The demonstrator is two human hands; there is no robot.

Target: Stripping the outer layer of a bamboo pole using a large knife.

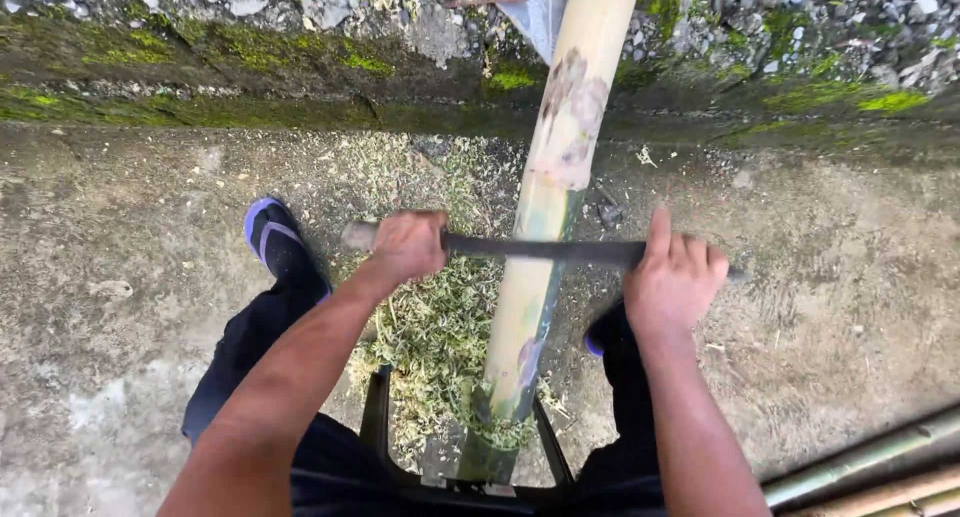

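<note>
A pale bamboo pole [545, 227], partly stripped of its green skin, slants up from between the person's knees toward a mossy wall [200, 67]. A dark blade [545, 248] lies across it, the left hand [408, 245] in a closed grip on its handle, the right hand [675, 280] pressing flat on its far end. Shavings [430, 337] litter the concrete floor [120, 377].

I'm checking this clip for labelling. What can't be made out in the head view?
- Long blade: its far tip is covered by the right hand.
- Bamboo pole: top cut off by the upper edge.
- Right shoe: mostly hidden behind the right forearm.
- Poles: cut off at the corner.
</note>
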